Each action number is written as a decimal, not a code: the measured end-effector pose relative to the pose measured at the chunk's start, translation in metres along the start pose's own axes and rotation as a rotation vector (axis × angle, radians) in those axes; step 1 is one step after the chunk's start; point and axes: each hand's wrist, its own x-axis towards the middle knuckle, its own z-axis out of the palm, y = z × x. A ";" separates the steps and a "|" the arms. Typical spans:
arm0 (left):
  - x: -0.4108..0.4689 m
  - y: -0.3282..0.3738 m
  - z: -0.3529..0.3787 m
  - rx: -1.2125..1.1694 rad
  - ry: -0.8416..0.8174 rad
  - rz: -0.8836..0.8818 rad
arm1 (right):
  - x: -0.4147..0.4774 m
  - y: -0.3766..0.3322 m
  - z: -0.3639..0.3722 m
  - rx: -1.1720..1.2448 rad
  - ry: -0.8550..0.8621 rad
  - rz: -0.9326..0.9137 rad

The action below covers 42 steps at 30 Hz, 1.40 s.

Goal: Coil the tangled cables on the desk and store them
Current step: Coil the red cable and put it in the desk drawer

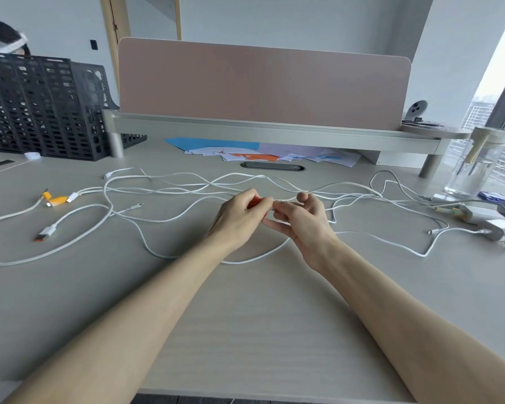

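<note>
Several white cables (164,186) lie tangled across the grey desk (245,316), looping from the left edge to the right. My left hand (239,217) grips a small orange piece (254,203) at the middle of the desk. My right hand (301,220) meets it from the right, fingertips pinching at the same spot where a white cable runs. A white plug with an orange tip (44,233) lies at the left, and a yellow-tipped connector bundle (57,199) sits above it.
A black mesh file rack (41,106) stands at the back left. A pink divider on a monitor shelf (263,129) spans the back, with coloured papers (260,153) under it. A clear glass jar (475,167) and white chargers (478,220) sit at the right.
</note>
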 end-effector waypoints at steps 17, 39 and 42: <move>0.003 -0.021 -0.030 -0.208 -0.541 0.017 | 0.003 -0.008 -0.021 -0.209 -0.094 0.048; -0.010 0.033 0.008 -0.332 -0.569 -0.008 | -0.047 -0.052 -0.084 -0.099 0.084 -0.089; -0.024 0.060 0.052 -0.372 -0.623 0.030 | -0.075 -0.068 -0.122 -0.100 0.169 -0.081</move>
